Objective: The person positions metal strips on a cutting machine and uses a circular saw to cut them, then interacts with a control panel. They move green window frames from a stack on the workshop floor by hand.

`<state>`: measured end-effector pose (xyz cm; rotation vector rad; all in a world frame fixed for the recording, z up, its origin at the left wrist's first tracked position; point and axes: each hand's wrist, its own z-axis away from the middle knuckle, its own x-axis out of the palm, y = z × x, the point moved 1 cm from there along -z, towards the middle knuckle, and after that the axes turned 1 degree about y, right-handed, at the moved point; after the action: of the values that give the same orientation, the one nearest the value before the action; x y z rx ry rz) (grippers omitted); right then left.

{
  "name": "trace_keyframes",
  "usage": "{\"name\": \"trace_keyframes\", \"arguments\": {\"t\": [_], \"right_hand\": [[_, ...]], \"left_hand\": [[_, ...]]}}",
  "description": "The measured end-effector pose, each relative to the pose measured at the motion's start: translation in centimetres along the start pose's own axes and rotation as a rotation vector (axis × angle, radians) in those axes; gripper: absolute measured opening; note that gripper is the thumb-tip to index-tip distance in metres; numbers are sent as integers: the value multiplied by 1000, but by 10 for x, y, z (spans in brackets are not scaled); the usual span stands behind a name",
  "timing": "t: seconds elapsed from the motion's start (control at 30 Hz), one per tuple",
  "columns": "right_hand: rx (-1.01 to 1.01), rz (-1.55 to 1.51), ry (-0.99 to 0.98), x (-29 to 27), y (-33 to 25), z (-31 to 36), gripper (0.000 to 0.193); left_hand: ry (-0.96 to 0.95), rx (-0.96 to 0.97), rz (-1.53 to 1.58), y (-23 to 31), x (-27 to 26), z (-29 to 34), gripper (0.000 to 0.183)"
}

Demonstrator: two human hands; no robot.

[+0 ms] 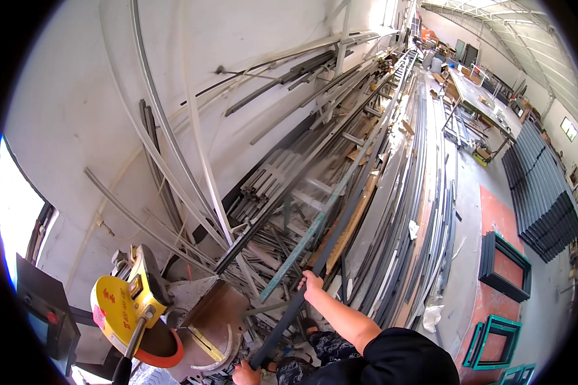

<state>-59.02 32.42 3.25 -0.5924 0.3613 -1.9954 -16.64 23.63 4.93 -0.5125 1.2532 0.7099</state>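
A long dark grey metal profile [281, 328] slants from the lower middle up over the stacked stock, tilted away to the right. My right hand [312, 286] is closed around it partway along, arm stretched forward. Close to its near end, at the bottom edge, my left hand [246, 374] grips the same profile; part of that hand is cut off by the frame. Just left of the near end stands a yellow cut-off saw [125, 301] with a black-tipped handle [123, 371] and a brown metal fence [218, 311]. The profile lies beside the saw, not on its bed.
Racks of long metal profiles [401, 256] run along the wall into the distance. Curved strips [154, 96] lean on the white wall. A dark control box [42, 314] is at far left. Right are dark frames [504, 266], green frames [494, 343], stacked dark panels [539, 186] and a worktable [481, 102].
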Motion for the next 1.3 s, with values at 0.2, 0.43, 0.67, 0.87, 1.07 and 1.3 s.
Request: {"name": "trace_keyframes", "arguments": {"t": [0.2, 0.43, 0.67, 0.87, 1.07, 1.3], "right_hand": [[232, -98, -250, -42, 9, 21, 17], [136, -75, -273, -48, 25, 22, 16], [-153, 45, -24, -8, -14, -29, 15], [-101, 151, -16, 8, -52, -41, 30], [315, 466, -269, -29, 22, 46, 41], [242, 547, -276, 2, 4, -61, 36]], "left_hand": [[-260, -33, 277, -6, -60, 29, 55], [-325, -172, 221, -7, -83, 42, 59], [-311, 48, 3, 2, 1, -8, 60], [-432, 16, 434, 38, -8, -46, 58], [-518, 102, 423, 67, -39, -97, 41], [0, -183, 140, 25, -51, -59, 26]]}}
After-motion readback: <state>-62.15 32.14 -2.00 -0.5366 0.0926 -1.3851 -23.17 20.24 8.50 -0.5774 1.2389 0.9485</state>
